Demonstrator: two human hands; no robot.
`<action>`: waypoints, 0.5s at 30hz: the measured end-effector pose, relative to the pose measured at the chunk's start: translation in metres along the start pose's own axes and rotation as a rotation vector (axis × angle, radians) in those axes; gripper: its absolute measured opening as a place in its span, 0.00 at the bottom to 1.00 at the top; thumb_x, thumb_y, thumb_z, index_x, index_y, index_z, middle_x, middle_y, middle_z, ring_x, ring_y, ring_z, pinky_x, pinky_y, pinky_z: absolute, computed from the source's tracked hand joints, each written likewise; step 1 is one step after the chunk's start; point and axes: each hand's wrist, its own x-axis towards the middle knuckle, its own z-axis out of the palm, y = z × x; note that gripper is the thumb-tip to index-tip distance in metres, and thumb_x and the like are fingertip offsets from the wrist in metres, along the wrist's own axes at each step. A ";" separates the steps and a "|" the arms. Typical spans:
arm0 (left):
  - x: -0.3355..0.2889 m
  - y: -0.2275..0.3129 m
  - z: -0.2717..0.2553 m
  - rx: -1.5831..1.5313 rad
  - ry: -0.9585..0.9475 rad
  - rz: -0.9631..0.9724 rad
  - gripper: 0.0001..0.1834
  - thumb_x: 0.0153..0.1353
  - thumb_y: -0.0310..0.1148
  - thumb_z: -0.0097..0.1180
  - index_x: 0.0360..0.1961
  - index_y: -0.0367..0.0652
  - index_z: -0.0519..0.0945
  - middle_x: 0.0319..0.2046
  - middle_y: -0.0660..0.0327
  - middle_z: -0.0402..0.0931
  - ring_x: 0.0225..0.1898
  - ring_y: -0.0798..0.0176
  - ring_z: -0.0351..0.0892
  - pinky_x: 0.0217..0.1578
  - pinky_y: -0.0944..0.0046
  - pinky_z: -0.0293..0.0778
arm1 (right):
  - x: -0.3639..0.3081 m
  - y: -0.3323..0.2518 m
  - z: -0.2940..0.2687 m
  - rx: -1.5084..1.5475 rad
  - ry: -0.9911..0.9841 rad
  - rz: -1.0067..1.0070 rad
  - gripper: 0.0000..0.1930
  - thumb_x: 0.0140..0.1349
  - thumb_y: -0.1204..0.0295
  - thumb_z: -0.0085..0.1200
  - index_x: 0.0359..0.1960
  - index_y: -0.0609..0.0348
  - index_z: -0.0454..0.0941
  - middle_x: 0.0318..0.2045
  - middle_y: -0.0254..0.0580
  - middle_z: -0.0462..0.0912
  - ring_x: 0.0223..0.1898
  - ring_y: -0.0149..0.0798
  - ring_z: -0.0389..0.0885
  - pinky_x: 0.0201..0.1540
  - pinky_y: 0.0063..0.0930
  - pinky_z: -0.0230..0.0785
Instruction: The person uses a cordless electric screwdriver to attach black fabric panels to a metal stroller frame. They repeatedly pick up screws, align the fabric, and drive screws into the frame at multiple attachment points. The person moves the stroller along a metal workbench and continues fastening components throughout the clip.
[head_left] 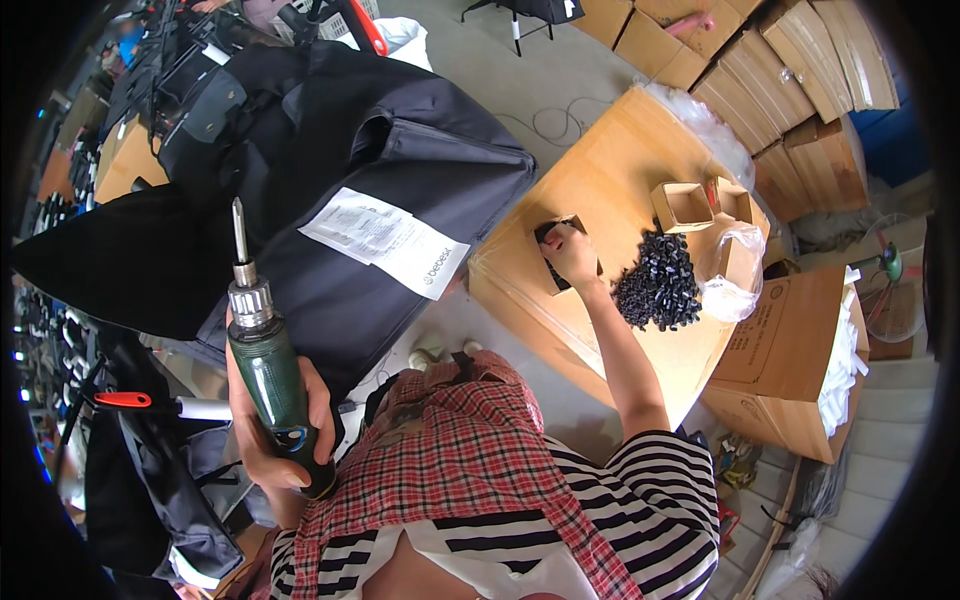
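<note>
My left hand (258, 450) is wrapped round a green power screwdriver (272, 375), whose long bit points up and away from me. Over on the right, my right hand (572, 255) reaches into a small open cardboard box (571, 219) with dark contents. Its fingers are drawn together, and whatever they grip is hidden. Right of that hand, a heap of small black plastic parts (658, 285) lies on the big carton (520, 245). To the left, close to the screwdriver, a large piece of black fabric (430, 150) carries a printed white paper sheet (385, 238).
Two small open boxes (684, 206) and a clear plastic bag (735, 265) stand behind and beside the heap. A bigger carton (790, 345) with white pieces is at the right. Stacked cartons (755, 95) rise at the back right. A red-handled tool (123, 400) sits at the left.
</note>
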 end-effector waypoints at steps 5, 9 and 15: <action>-0.002 0.000 -0.006 -0.051 -0.064 0.013 0.67 0.33 0.17 0.73 0.71 0.38 0.41 0.34 0.44 0.73 0.19 0.52 0.83 0.15 0.63 0.81 | 0.000 -0.001 0.001 -0.160 0.003 0.036 0.11 0.52 0.62 0.67 0.32 0.53 0.86 0.30 0.43 0.88 0.36 0.46 0.87 0.43 0.40 0.79; -0.003 0.006 -0.001 -0.033 0.056 -0.061 0.80 0.27 0.16 0.74 0.77 0.48 0.28 0.31 0.45 0.74 0.17 0.60 0.76 0.12 0.65 0.76 | 0.004 0.005 0.008 -0.112 -0.022 0.159 0.12 0.50 0.60 0.68 0.30 0.54 0.86 0.29 0.44 0.87 0.35 0.46 0.87 0.43 0.39 0.79; -0.005 0.010 0.005 -0.022 0.081 -0.046 0.79 0.28 0.18 0.75 0.77 0.46 0.31 0.28 0.47 0.75 0.16 0.61 0.77 0.13 0.66 0.77 | 0.008 -0.027 -0.048 0.703 0.008 -0.136 0.04 0.60 0.76 0.65 0.33 0.62 0.82 0.29 0.39 0.87 0.34 0.28 0.86 0.38 0.24 0.79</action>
